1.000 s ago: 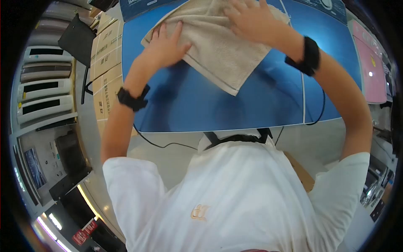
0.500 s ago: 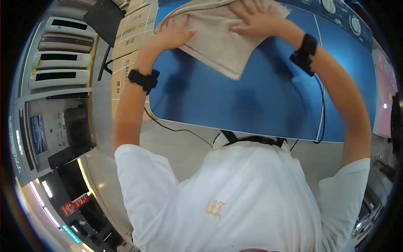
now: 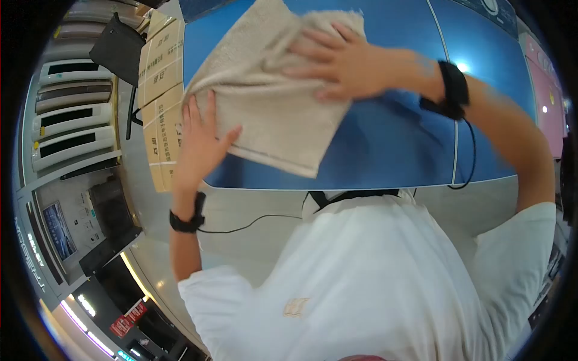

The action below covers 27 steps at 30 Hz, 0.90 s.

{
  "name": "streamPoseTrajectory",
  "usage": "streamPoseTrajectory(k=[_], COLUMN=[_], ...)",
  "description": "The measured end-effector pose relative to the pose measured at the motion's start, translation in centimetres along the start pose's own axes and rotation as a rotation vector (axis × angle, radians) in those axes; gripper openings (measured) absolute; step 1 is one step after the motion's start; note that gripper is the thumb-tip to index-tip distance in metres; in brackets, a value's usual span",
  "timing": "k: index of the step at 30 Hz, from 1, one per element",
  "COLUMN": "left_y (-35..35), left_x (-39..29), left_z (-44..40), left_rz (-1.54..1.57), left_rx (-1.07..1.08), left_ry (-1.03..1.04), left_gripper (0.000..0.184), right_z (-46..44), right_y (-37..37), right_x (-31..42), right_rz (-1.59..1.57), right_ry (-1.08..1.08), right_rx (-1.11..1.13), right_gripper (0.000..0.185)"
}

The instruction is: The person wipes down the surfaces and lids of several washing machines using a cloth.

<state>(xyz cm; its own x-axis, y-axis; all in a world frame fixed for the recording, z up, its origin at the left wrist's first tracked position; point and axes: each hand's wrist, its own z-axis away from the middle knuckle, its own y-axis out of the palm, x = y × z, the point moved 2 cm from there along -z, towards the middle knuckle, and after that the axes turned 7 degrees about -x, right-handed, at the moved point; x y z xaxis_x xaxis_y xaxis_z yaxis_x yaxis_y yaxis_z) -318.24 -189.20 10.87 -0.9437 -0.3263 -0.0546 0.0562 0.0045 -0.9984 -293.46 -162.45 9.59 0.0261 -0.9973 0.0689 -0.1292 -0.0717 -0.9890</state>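
Note:
A beige towel [image 3: 271,126] lies spread and creased over the blue top of a washing machine [image 3: 403,156], with one corner hanging toward the front edge. My left hand [image 3: 208,141] rests flat at the towel's left edge, fingers apart, near the machine's left side. Toward the middle of the towel, my right hand [image 3: 346,66] presses palm-down with fingers spread, a little smeared by motion. Each wrist wears a black band, the left [image 3: 188,213] and the right [image 3: 447,90], with a cable attached.
Strapped cardboard boxes [image 3: 159,114] stand against the machine's left side, with a black folding chair [image 3: 117,51] behind them. Air conditioner units [image 3: 72,141] line a display shelf at the left. A pink appliance [image 3: 545,108] is on the right. A control knob [image 3: 490,6] shows at the back.
Both hands and the towel have come closer to the machine's front edge, and shifted left. My left hand moved most, down to the front left corner. The view has also shifted slightly.

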Motion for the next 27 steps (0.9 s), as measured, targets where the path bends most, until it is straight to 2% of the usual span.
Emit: streamPoseTrajectory(k=[4, 6, 8, 10, 11, 12, 15, 17, 20, 23, 27], left_y=[2.6, 2.4, 5.2, 5.1, 3.2, 1.9, -1.0, -1.2, -0.4, -0.2, 1.5], left_x=[5.7, 5.3, 6.0, 3.5, -1.2, -4.9, -12.7, -14.4, -15.6, -17.6, -21.6], left_z=[-5.7, -7.5, -7.0, -4.9, -2.5, -0.6, 2.6, 2.2, -0.5, -6.2, -16.4], left_rz=[0.039, 0.073, -0.398, -0.387, -0.140, -0.100, -0.070, -0.087, -0.135, -0.156, -0.192], left_rx=[-0.044, -0.009, -0.020, -0.051, -0.071, 0.002, 0.184, 0.238, 0.261, 0.320, 0.243], left_ry=[-0.052, -0.123, 0.148, 0.272, 0.264, 0.261, 0.281, 0.334, 0.449, 0.613, 0.860], left_gripper=[0.099, 0.102, 0.103, 0.103, 0.103, 0.102, 0.101, 0.102, 0.105, 0.107, 0.106], right_z=[-7.8, -8.6, -5.4, -1.2, 2.4, 5.8, 14.5, 19.0, 24.7, 24.8, 21.9], right_y=[0.6, -0.3, -0.9, 0.5, 0.1, -0.2, -3.2, -4.4, -3.3, -2.6, -0.2], right_x=[-1.4, -0.9, 0.5, 1.7, 2.5, 3.3, 6.4, 7.5, 7.3, 4.5, -1.5], right_rz=[0.046, 0.012, 0.013, 0.014, -0.050, -0.112, -0.231, -0.189, -0.022, -0.014, 0.116], right_ry=[0.218, 0.310, 0.248, 0.146, 0.096, 0.057, 0.155, 0.332, 0.577, 0.639, 0.720], right_rx=[0.082, 0.094, 0.087, -0.008, -0.055, -0.106, -0.055, 0.010, 0.010, 0.017, -0.165], right_gripper=[0.074, 0.076, 0.075, 0.076, 0.078, 0.080, 0.081, 0.069, 0.058, 0.058, 0.056])
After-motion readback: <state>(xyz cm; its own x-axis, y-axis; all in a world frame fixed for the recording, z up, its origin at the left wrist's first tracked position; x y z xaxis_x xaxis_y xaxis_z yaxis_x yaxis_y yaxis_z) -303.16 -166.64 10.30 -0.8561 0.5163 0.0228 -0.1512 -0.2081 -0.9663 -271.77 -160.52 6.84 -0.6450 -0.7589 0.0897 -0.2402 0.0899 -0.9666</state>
